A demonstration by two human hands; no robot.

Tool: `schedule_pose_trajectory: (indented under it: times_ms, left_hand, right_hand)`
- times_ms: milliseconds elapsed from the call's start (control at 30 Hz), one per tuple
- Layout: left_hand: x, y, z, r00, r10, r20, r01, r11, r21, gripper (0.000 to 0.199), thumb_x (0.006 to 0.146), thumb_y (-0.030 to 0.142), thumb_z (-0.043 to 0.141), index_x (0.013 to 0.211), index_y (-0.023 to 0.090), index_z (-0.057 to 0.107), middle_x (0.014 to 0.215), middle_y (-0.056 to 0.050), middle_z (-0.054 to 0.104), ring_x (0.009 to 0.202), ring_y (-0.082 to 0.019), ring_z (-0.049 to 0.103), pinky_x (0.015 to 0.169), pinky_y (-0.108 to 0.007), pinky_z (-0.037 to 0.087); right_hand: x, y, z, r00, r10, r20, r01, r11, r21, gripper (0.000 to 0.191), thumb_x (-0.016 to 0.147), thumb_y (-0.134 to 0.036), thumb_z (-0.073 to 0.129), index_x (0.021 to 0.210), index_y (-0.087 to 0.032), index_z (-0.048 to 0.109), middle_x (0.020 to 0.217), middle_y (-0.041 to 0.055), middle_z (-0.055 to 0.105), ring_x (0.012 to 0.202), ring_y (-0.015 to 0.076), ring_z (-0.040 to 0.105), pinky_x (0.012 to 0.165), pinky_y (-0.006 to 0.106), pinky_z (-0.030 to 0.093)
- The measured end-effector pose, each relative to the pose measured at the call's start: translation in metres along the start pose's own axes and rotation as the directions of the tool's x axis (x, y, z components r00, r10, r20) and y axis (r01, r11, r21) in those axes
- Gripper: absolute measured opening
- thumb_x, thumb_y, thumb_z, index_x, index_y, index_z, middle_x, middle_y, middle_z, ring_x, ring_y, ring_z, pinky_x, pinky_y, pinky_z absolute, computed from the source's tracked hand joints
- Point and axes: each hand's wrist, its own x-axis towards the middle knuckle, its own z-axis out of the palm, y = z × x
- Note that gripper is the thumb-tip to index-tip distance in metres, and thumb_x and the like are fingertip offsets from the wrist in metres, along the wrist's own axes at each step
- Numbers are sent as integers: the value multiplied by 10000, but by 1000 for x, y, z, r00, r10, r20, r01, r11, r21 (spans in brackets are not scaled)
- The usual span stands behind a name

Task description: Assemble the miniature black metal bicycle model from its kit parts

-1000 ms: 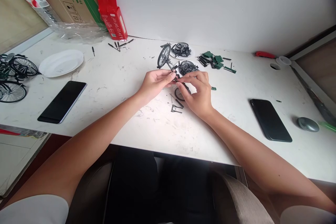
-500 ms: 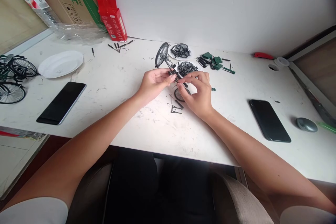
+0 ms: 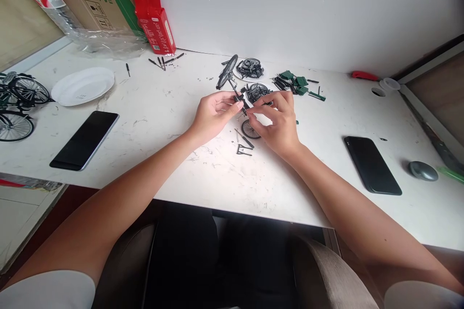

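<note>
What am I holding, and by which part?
A partial model bicycle, by its frame, away from the wheel, in your left hand. Your right hand: hold unclear.

And here's the white tabletop [image 3: 203,178], spreading nearly from side to side, scuffed and speckled all over, a round hole [image 3: 378,92] cut near its far right corner! Behind it rises a plain white wall [image 3: 290,14], lightly marked, the light soft across it and dimming towards the upper right. Over on the left, a yellowish panel [image 3: 21,29] above a pale ledge [image 3: 36,60]; on the right, a brownish panel [image 3: 444,94] in a grey frame. Down below, a pale cabinet [image 3: 21,215], dark reddish floor [image 3: 81,203], and a brown-grey padded chair [image 3: 333,265].
</note>
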Motion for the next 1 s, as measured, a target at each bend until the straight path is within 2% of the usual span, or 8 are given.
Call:
schedule_pose_trajectory:
  times_ms: [200, 567, 767, 900, 1000]
  left_hand:
    - [-2, -2, 0, 996, 88, 13, -89, 993, 75, 376, 896, 407, 887, 1184, 176, 816, 1126, -105, 825, 1043, -225, 786, 1001, -367, 625]
    - [-9, 0, 5, 997, 79, -7, -77, 989, 124, 373, 891, 391, 882, 1197, 186, 825, 1155, -112, 827, 1032, -226, 784, 936, -348, 630]
    - [-10, 0, 8, 997, 64, -50, -57, 990, 126, 377, 879, 404, 889, 1183, 190, 824, 1142, -109, 826, 1035, -225, 783, 933, -347, 629]
    - [-6, 1, 6, 993, 64, -95, -60, 997, 45, 413, 850, 440, 918, 1156, 182, 814, 1155, -106, 822, 1055, -228, 789, 1008, -378, 635]
    - [-4, 1, 5, 995, 6, -102, -10, 999, -34, 470, 821, 478, 942, 1151, 173, 804, 1132, -111, 820, 1082, -247, 795, 1046, -411, 638]
  right_hand:
    - [-1, 3, 0, 998, -56, 9, 56, 998, -21, 144, 1008, -246, 691, 1014, -325, 811, 1172, 78, 701, 1222, 338, 593, 1026, 598, 555]
    - [1, 4, -1, 994, -69, 82, 71, 997, -27, 194, 965, -183, 681, 982, -324, 814, 1293, 53, 734, 1311, 378, 589, 1050, 635, 530]
    - [-2, -4, -1, 997, -2, 73, -3, 998, 63, 196, 974, -197, 695, 1002, -319, 845, 1295, 69, 753, 1295, 362, 614, 1025, 630, 570]
    - [-5, -13, 1, 998, 49, 31, -52, 993, 102, 185, 1002, -253, 718, 1101, -315, 861, 1357, 86, 751, 1314, 370, 620, 1016, 625, 589]
    - [-9, -15, 5, 994, 107, -29, -102, 984, 143, 173, 1006, -292, 750, 1139, -323, 856, 1364, 89, 744, 1309, 361, 640, 1053, 630, 582]
